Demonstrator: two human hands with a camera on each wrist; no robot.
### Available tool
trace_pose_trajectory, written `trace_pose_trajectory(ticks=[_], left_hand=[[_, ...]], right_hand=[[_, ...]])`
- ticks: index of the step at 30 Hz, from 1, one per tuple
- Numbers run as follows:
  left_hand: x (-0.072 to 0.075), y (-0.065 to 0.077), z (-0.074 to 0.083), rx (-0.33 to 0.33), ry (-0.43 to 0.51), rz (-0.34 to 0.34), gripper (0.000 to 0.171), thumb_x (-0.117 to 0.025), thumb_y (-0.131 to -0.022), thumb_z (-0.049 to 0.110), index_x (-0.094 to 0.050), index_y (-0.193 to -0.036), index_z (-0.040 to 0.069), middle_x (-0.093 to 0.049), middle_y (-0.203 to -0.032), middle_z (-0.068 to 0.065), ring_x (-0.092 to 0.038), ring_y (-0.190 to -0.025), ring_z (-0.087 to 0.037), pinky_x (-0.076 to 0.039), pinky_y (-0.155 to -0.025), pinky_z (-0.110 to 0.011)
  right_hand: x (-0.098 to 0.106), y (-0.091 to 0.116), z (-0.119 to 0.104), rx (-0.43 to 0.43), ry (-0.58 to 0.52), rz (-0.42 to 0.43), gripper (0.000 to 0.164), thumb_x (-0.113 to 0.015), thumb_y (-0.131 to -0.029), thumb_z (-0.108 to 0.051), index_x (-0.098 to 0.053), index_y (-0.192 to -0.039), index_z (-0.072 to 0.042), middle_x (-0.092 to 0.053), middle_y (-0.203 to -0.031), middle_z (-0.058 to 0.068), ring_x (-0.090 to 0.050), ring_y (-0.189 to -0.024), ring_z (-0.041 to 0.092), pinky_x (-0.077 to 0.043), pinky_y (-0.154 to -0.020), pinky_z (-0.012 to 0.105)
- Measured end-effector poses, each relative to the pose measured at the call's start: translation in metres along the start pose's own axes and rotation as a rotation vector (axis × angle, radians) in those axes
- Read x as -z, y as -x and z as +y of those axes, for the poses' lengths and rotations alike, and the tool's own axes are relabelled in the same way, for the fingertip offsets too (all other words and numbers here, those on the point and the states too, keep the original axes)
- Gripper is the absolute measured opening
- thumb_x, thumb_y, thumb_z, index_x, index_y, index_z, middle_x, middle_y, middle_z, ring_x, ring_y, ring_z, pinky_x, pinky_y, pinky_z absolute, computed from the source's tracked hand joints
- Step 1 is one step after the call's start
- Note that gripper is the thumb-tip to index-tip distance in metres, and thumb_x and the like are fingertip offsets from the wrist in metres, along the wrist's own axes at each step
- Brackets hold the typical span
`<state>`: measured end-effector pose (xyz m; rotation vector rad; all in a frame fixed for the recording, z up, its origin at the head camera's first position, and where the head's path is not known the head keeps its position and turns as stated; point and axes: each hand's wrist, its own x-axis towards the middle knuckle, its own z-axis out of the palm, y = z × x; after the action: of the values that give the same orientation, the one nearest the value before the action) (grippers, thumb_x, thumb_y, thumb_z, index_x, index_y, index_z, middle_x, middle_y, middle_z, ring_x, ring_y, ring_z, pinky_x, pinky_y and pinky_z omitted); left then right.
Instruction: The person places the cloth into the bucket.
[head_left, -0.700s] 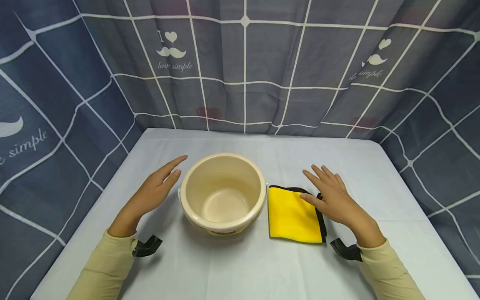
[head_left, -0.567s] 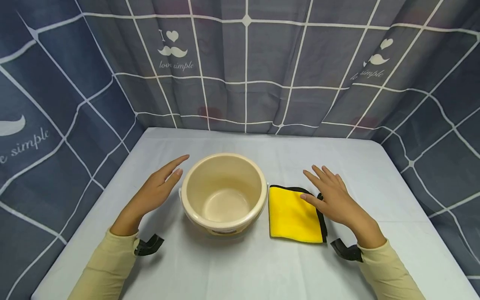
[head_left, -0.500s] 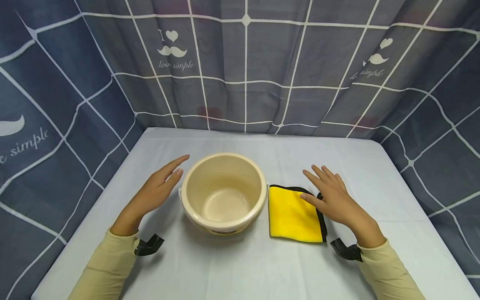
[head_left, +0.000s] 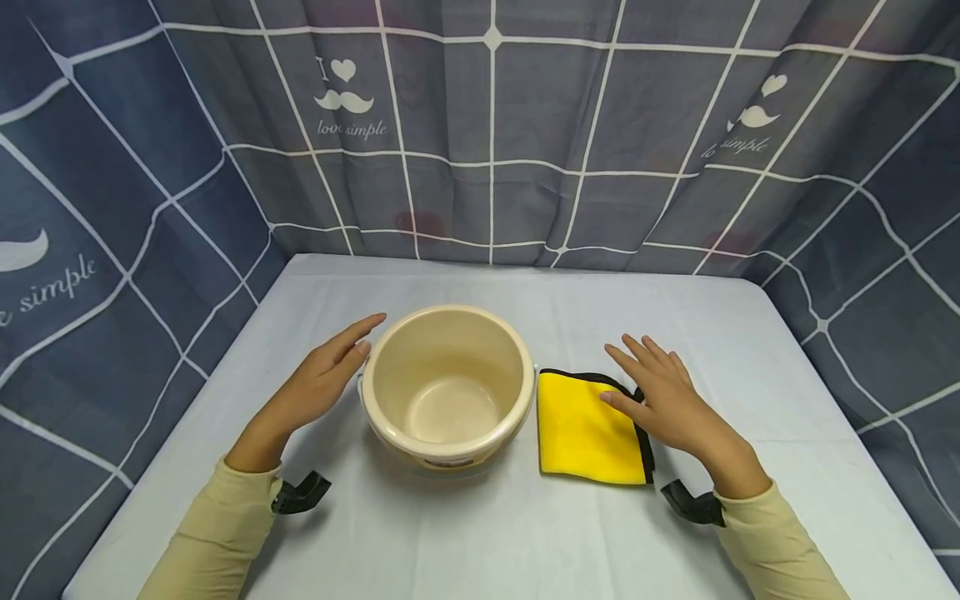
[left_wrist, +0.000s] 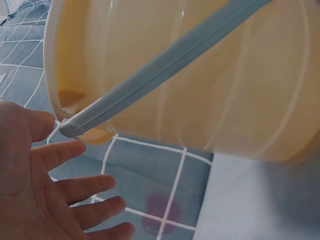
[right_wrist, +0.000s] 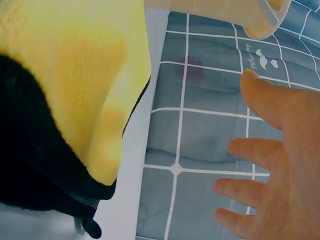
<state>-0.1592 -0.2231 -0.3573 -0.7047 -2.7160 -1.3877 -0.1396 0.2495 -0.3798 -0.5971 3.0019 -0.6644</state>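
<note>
A cream bucket (head_left: 450, 450) stands upright a little left of the middle, its inside bare. Its grey handle (left_wrist: 165, 70) hangs down along the side, as the left wrist view shows. My left hand (head_left: 322, 379) is beside the bucket's left rim with the fingers extended; whether it touches the rim I cannot tell. Just right of the bucket lies a folded yellow cloth (head_left: 588, 433) with black edging, also close up in the right wrist view. Over the cloth's right edge hovers my right hand (head_left: 663, 396), fingers spread, holding nothing.
White cloth covers the table (head_left: 480, 542). Dark grid-patterned curtains (head_left: 525, 125) enclose it at the back and both sides. A black wrist mount (head_left: 300, 493) juts from the left sleeve, and another mount (head_left: 692, 502) from the right.
My left hand has moved slightly right, closer to the bucket's rim. The right hand has barely shifted. Bucket and cloth stay where they were.
</note>
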Motion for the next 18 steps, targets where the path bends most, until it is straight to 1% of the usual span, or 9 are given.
trace_pose_trajectory(ticks=[2, 5, 6, 9, 13, 15, 18], left_hand=[[-0.0005, 0.0002, 0.0003, 0.008, 0.011, -0.007, 0.047, -0.04, -0.112, 0.023, -0.038, -0.158, 0.013, -0.05, -0.149, -0.017, -0.053, -0.128, -0.036, -0.037, -0.106, -0.061], [-0.0014, 0.0002, -0.0003, 0.019, 0.013, -0.013, 0.048, -0.04, -0.112, 0.024, -0.037, -0.158, 0.014, -0.051, -0.148, -0.017, -0.056, -0.125, -0.036, -0.039, -0.105, -0.06], [-0.0016, 0.0002, -0.0003, 0.018, 0.011, -0.014, 0.048, -0.04, -0.112, 0.024, -0.037, -0.158, 0.013, -0.048, -0.151, -0.016, -0.054, -0.127, -0.037, -0.038, -0.105, -0.06], [-0.0021, -0.0001, -0.0005, 0.017, 0.019, -0.016, 0.048, -0.039, -0.112, 0.024, -0.037, -0.158, 0.013, -0.044, -0.154, -0.016, -0.053, -0.128, -0.037, -0.038, -0.106, -0.06], [-0.0032, -0.0013, -0.0014, 0.013, 0.027, -0.017, 0.047, -0.039, -0.112, 0.024, -0.038, -0.158, 0.013, -0.044, -0.154, -0.016, -0.055, -0.127, -0.035, -0.038, -0.106, -0.058], [-0.0037, -0.0019, -0.0023, 0.013, 0.026, -0.019, 0.047, -0.039, -0.112, 0.025, -0.038, -0.158, 0.012, -0.043, -0.155, -0.014, -0.051, -0.131, -0.035, -0.035, -0.108, -0.058], [-0.0041, -0.0027, -0.0036, 0.005, 0.032, -0.024, 0.047, -0.039, -0.112, 0.024, -0.039, -0.157, 0.011, -0.041, -0.157, -0.012, -0.041, -0.14, -0.034, -0.03, -0.111, -0.058]], right_hand=[[-0.0007, 0.0005, 0.0, -0.001, -0.002, -0.005, 0.073, -0.063, -0.1, -0.045, -0.037, -0.157, -0.007, -0.022, -0.163, 0.026, -0.009, -0.15, 0.048, -0.001, -0.113, 0.07], [-0.0017, 0.0013, 0.0004, -0.003, -0.004, -0.011, 0.073, -0.063, -0.1, -0.045, -0.037, -0.158, -0.008, -0.022, -0.163, 0.026, -0.009, -0.149, 0.049, -0.001, -0.114, 0.069], [-0.0021, 0.0015, 0.0005, -0.002, -0.007, -0.012, 0.073, -0.063, -0.1, -0.046, -0.037, -0.158, -0.009, -0.022, -0.163, 0.026, -0.01, -0.149, 0.049, 0.0, -0.114, 0.069], [-0.0029, 0.0019, 0.0013, -0.003, -0.008, -0.015, 0.073, -0.063, -0.1, -0.046, -0.037, -0.158, -0.009, -0.022, -0.163, 0.026, -0.009, -0.15, 0.049, 0.0, -0.114, 0.069], [-0.0031, 0.0025, 0.0019, -0.005, -0.009, -0.019, 0.073, -0.063, -0.1, -0.046, -0.037, -0.158, -0.009, -0.022, -0.163, 0.026, -0.009, -0.15, 0.048, 0.0, -0.114, 0.069], [-0.0026, 0.0028, 0.0025, -0.009, -0.008, -0.02, 0.073, -0.063, -0.1, -0.045, -0.036, -0.158, -0.008, -0.021, -0.163, 0.026, -0.008, -0.15, 0.048, -0.001, -0.114, 0.069], [-0.002, 0.0033, 0.0036, -0.014, -0.006, -0.017, 0.073, -0.063, -0.1, -0.045, -0.037, -0.157, -0.008, -0.021, -0.163, 0.027, -0.009, -0.15, 0.048, -0.002, -0.113, 0.07]])
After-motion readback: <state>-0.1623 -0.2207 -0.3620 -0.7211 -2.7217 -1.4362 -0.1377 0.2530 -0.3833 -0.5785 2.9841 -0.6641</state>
